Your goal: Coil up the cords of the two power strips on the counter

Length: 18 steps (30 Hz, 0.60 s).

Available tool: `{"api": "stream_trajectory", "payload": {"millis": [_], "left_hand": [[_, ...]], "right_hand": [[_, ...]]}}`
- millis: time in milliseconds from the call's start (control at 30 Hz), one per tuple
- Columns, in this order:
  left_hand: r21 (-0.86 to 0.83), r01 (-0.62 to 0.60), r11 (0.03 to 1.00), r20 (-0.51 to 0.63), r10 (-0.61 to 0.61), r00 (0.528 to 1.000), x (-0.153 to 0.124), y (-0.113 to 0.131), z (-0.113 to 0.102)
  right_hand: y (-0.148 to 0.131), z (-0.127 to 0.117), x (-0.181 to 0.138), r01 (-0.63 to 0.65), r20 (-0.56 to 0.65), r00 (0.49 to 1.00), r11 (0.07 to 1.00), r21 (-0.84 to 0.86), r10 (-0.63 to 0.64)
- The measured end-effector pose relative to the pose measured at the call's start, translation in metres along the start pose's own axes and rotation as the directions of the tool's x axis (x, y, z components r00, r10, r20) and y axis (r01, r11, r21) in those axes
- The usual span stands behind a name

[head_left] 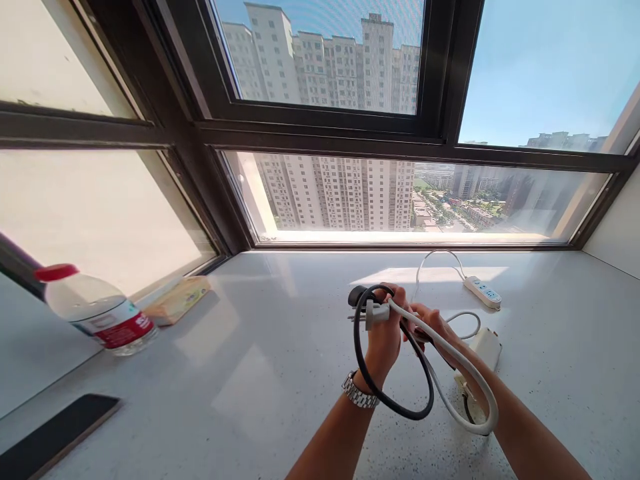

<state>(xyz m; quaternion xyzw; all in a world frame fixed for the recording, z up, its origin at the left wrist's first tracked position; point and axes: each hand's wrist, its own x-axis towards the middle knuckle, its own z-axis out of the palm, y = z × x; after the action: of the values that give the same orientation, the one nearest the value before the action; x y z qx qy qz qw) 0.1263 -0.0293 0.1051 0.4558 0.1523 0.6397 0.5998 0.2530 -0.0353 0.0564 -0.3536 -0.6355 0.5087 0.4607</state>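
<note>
My left hand [384,343], with a metal watch [359,392] on the wrist, is closed around a black cable [395,408] and a white cable [475,373]. Beside its fingers stick out a white plug [376,314], prongs to the left, and a dark plug end [357,295]. Both cables hang in loops below the hands. Close against it on the right, my right hand [431,323] grips the cables too; its fingers are partly hidden. Under my right forearm lies a white block-shaped power strip [486,348], partly covered by the arm.
A small white power strip [483,292] with a thin cord lies farther back on the speckled white sill [280,320]. At the left are a bottle [103,313] with a red cap, a soft tissue pack [177,300] and a dark phone-like slab [57,433]. Dark-framed windows border the sill.
</note>
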Motion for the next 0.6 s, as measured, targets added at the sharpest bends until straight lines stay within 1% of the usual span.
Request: {"api": "stream_trajectory", "payload": {"millis": [67,100,133,200,300,333,400,467,533,600], "left_hand": [[-0.112,-0.005,0.994,-0.165,-0.014,0.986,0.008,0.014,-0.006],[-0.16,0.002,0.987,-0.22,-0.038,0.975,0.011,0.022,-0.01],[-0.205,0.019,0.979,-0.251,-0.072,0.965,0.015,0.029,-0.014],[-0.279,0.051,0.959,-0.278,-0.131,0.951,0.019,0.041,-0.022],[-0.352,0.069,0.933,-0.297,-0.181,0.938,0.022,0.054,-0.03],[-0.366,0.075,0.928,-0.3,-0.194,0.934,0.022,0.057,-0.031],[-0.372,0.077,0.925,-0.294,-0.196,0.935,0.022,0.064,-0.035],[-0.353,0.044,0.935,-0.285,-0.153,0.946,0.022,0.071,-0.04],[-0.328,-0.023,0.945,-0.289,-0.076,0.954,0.021,0.079,-0.046],[-0.311,-0.067,0.948,-0.292,-0.028,0.956,0.021,0.086,-0.052]], "right_hand": [[-0.005,0.003,0.001,-0.074,0.136,0.988,0.997,0.007,0.072],[-0.01,0.006,0.001,-0.112,0.185,0.977,0.994,-0.003,0.11],[-0.015,0.008,0.002,-0.149,0.226,0.963,0.989,-0.018,0.149],[-0.024,0.012,0.003,-0.22,0.293,0.929,0.974,-0.052,0.226],[-0.027,0.011,0.005,-0.293,0.333,0.884,0.944,-0.153,0.329],[-0.025,0.008,0.005,-0.304,0.321,0.877,0.93,-0.207,0.358],[-0.019,-0.002,0.005,-0.302,0.266,0.879,0.893,-0.332,0.396],[-0.013,-0.017,0.003,-0.317,0.183,0.887,0.848,-0.425,0.423],[-0.009,-0.035,0.0,-0.365,0.072,0.892,0.804,-0.469,0.447],[-0.008,-0.051,-0.003,-0.414,-0.035,0.893,0.788,-0.455,0.449]]}}
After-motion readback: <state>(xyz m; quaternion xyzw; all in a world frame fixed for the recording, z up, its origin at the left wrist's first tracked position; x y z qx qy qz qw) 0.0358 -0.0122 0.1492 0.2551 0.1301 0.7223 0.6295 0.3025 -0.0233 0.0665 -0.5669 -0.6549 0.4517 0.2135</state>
